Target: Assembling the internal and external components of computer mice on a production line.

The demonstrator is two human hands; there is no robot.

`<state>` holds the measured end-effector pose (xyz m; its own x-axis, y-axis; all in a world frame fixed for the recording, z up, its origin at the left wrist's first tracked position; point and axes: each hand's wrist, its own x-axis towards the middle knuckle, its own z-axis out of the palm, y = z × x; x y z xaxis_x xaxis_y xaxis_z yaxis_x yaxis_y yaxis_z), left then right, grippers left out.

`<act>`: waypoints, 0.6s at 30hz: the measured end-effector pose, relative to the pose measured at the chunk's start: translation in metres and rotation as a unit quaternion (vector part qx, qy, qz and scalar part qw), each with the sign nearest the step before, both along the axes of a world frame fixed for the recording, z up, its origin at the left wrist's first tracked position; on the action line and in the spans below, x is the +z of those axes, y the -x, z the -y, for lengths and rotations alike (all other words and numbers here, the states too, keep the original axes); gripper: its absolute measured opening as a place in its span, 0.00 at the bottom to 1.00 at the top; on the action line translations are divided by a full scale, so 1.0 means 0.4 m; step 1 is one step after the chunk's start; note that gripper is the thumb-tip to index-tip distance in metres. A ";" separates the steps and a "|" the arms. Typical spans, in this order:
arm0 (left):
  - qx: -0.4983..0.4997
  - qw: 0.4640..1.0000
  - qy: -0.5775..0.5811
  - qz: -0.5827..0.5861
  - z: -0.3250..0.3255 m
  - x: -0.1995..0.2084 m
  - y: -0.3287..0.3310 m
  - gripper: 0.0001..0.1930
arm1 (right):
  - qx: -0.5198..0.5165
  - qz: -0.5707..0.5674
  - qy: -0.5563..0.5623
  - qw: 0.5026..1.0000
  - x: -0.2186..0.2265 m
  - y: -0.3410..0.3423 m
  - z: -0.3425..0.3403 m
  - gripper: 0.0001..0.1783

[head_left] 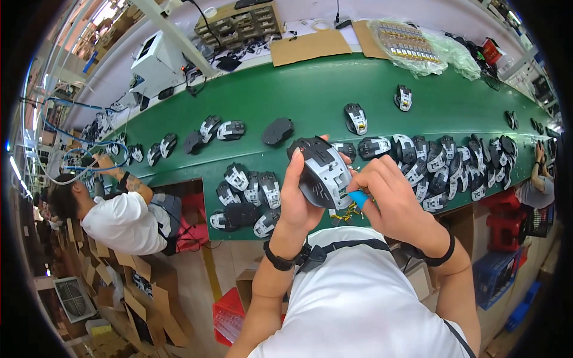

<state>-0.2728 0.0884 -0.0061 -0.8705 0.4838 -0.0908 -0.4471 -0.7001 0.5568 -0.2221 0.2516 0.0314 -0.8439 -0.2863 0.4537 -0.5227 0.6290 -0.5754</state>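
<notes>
My left hand is wrapped round a half-built computer mouse, black with a light grey inner shell, raised above the table's near edge. Close beside its lower end, the fingers of my right hand are closed on a small blue piece, whose exact kind I cannot make out. Beneath the two hands lie small yellow parts, partly hidden by them. Several similar mice lie on the green table to the left of my hands, and a large heap of mice spreads to the right.
The long green table bends across the view. Flattened cardboard and a bagged tray of small parts lie along its back. A person in white works at the left, another person at the far right. A red crate stands below.
</notes>
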 end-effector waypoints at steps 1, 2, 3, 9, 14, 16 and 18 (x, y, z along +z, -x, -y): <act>0.004 1.000 -0.001 0.003 0.001 0.002 -0.003 0.27 | 0.021 -0.015 -0.006 1.000 0.004 0.006 0.002 0.17; 0.013 1.000 -0.001 0.016 0.002 0.002 -0.007 0.27 | 0.032 -0.018 -0.014 0.999 0.009 0.009 0.006 0.17; 0.021 0.999 -0.001 0.030 0.002 0.002 -0.009 0.26 | 0.035 -0.015 -0.014 0.999 0.008 0.016 0.005 0.17; 0.031 0.997 -0.016 0.065 0.015 -0.022 -0.028 0.25 | 0.063 0.056 0.026 0.996 -0.006 0.023 0.012 0.13; 0.028 0.994 -0.035 0.100 0.015 -0.023 -0.035 0.26 | 0.086 0.130 0.080 0.984 -0.015 0.014 0.012 0.09; 0.029 0.994 -0.026 0.101 0.015 -0.029 -0.036 0.25 | 0.079 0.136 0.075 0.985 -0.017 0.012 0.016 0.08; 0.031 0.994 -0.016 0.102 0.015 -0.036 -0.034 0.25 | 0.072 0.141 0.070 0.985 -0.019 0.013 0.017 0.08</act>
<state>-0.2593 0.0822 -0.0205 -0.8644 0.4346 -0.2528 -0.5028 -0.7464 0.4360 -0.2275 0.2446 0.0240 -0.8968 -0.3644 0.2511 -0.4086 0.4637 -0.7861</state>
